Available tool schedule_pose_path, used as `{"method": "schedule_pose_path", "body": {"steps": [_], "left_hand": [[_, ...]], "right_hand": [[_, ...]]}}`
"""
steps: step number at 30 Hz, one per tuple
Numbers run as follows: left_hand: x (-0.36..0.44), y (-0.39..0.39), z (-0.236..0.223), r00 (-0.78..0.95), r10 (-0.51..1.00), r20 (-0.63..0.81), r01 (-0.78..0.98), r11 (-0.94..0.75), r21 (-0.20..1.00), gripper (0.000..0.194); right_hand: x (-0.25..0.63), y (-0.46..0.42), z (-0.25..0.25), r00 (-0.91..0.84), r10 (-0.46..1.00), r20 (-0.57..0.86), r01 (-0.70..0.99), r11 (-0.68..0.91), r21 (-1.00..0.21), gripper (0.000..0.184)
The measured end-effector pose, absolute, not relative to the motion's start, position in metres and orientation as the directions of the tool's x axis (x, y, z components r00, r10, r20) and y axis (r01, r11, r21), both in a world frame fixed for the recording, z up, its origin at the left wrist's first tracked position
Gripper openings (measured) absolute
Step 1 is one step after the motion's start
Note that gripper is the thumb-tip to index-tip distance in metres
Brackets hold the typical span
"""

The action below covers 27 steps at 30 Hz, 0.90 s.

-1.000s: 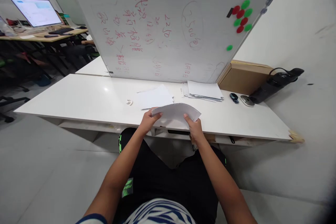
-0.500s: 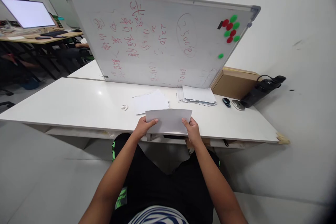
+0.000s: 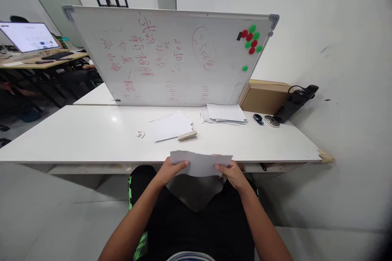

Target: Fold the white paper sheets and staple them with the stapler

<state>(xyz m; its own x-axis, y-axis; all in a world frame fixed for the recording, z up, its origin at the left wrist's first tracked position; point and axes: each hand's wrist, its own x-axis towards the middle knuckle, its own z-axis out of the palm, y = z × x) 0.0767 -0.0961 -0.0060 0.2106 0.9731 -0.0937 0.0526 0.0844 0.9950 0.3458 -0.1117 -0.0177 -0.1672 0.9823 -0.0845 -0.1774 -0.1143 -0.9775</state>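
A small stack of white paper sheets [image 3: 200, 164] is held up over my lap, just in front of the white table's near edge [image 3: 92, 159]. My left hand [image 3: 170, 170] grips its left side with the thumb on top. My right hand [image 3: 232, 173] grips its right side the same way. On the table beyond lie a beige stapler [image 3: 187, 136], loose white sheets [image 3: 170, 126] and a larger pile of paper [image 3: 225, 113].
A whiteboard [image 3: 171, 57] with red writing and red and green magnets leans at the table's back. A cardboard box [image 3: 265, 96], a black device with cable [image 3: 294, 102], a mouse [image 3: 271, 120] and a small white object [image 3: 140, 134] sit around. A desk with a monitor [image 3: 27, 36] stands far left.
Both hands have drawn the paper stack back off the table toward my lap. The stapler, hidden behind it before, now shows on the table.
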Motion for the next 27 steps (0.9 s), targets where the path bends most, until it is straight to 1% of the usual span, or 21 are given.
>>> {"method": "schedule_pose_path", "body": {"steps": [2,5,6,8,10,13,17,22,27], "left_hand": [[0.079,-0.111,-0.011,0.224,0.965,-0.137,0.052,0.129,0.990,0.039],[0.087,-0.129,-0.020,0.281,0.938,-0.202,0.045,0.197,0.979,0.039],[0.090,-0.133,-0.022,0.312,0.924,-0.219,0.047,0.215,0.975,0.039],[0.098,-0.140,-0.024,0.377,0.894,-0.244,0.061,0.239,0.969,0.039],[0.106,-0.143,-0.025,0.421,0.871,-0.254,0.083,0.242,0.967,0.040],[0.117,-0.145,-0.028,0.427,0.871,-0.244,0.112,0.216,0.970,0.041],[0.127,-0.150,-0.035,0.398,0.886,-0.238,0.119,0.208,0.971,0.045],[0.133,-0.154,-0.038,0.403,0.890,-0.213,0.080,0.198,0.977,0.048],[0.132,-0.155,-0.041,0.392,0.896,-0.207,0.086,0.189,0.978,0.048]], "right_hand": [[0.350,-0.134,-0.022,-0.215,0.969,-0.118,-0.186,-0.160,-0.969,0.041],[0.352,-0.166,-0.030,-0.235,0.939,-0.250,-0.195,-0.297,-0.935,0.045],[0.352,-0.174,-0.034,-0.204,0.932,-0.300,-0.177,-0.336,-0.925,0.047],[0.351,-0.187,-0.042,-0.083,0.921,-0.381,-0.112,-0.388,-0.915,0.047],[0.351,-0.195,-0.051,0.062,0.908,-0.414,-0.041,-0.412,-0.910,0.048],[0.350,-0.200,-0.063,0.209,0.897,-0.389,0.035,-0.404,-0.914,0.050],[0.344,-0.200,-0.069,0.312,0.901,-0.301,0.091,-0.343,-0.935,0.052],[0.342,-0.198,-0.076,0.324,0.899,-0.295,0.064,-0.332,-0.941,0.055],[0.341,-0.193,-0.082,0.319,0.887,-0.334,0.052,-0.369,-0.928,0.056]]}}
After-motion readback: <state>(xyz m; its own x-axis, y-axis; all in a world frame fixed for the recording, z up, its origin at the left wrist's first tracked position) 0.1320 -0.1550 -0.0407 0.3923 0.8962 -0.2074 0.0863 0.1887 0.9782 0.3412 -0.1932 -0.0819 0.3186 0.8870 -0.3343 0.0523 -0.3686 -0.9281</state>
